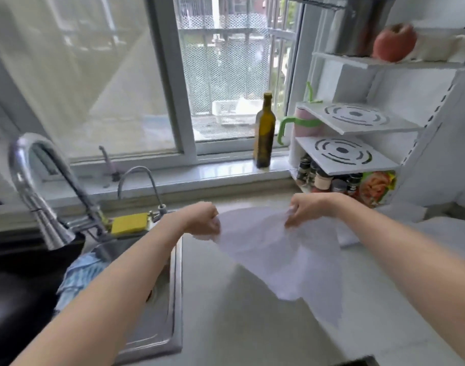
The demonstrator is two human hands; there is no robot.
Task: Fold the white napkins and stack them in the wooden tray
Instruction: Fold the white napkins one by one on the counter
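A white napkin is being held up, spread between both hands.

One upper corner is being pinched by the left hand, the other by the right hand; the thin, creased sheet is hanging below them, over the countertop.

I see both bare forearms reaching forward, converging toward the middle. My left hand is curled into a fist, knuckles up, pinching something at its fingertips. My right hand (wrist bent inward) pinches too, fingers pointing down and left.
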